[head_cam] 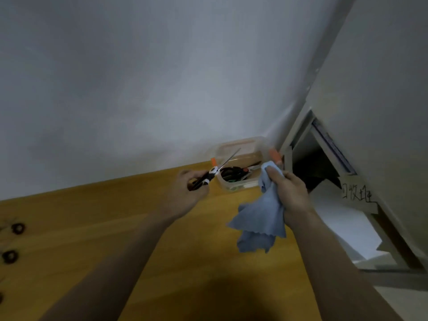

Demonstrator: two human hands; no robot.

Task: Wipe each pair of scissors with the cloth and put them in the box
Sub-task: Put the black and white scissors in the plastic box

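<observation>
- Your left hand [188,189] grips a pair of scissors [209,176] by the black handles, fingers curled round them.
- The blades are closed and point up and to the right, and their tip shows in front of the box's far rim.
- The scissors are off the table [115,228], held just left of the box [240,166].
- Your right hand [289,192] holds the blue cloth [261,218] bunched in its curled fingers, thumb on top.
- Most of the cloth hangs loose below that hand, above the table.
- A fold of cloth sticks up past the thumb, near the box's right side.
- The cloth and the scissors are apart; the box shows between your two hands.
- The box is clear plastic with orange clips, and it sits on the table at the far edge, against the wall.
- Inside it lie dark-handled scissors; the blur makes it hard to tell how many.
- At the left edge of the table, more scissor handles [14,242] show as dark rings, well apart from your hands.
- To the right of the table stands a pale cabinet [382,112] with handwriting on one edge.
</observation>
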